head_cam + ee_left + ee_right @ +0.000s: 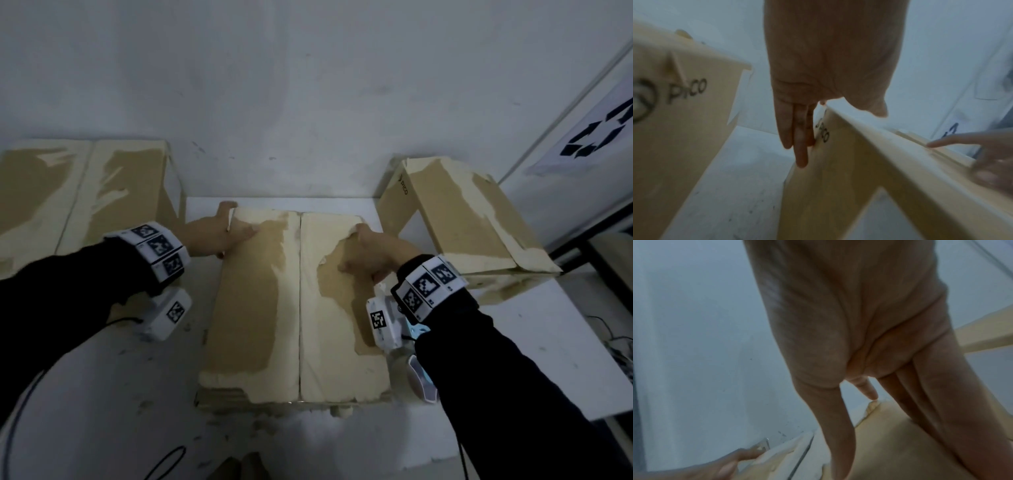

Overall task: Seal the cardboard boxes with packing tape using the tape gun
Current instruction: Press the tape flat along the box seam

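Note:
A cardboard box (260,308) lies in the middle of the white table with both top flaps down and meeting at a middle seam (300,301). My left hand (219,236) is at its far left corner, thumb on top and straight fingers (799,138) flat against the box's side (838,186). My right hand (373,253) presses on the right flap near the right edge, its fingers (920,386) straight. A white and pale blue tool (423,380), apparently the tape gun, lies beside the box's right side, partly hidden under my right forearm.
A second box (78,192) (674,113) printed PICO stands at the left. A third box (472,219) sits at the back right with a flap sloping down. The wall is close behind. A black cable (164,462) lies on the table (102,394) in front.

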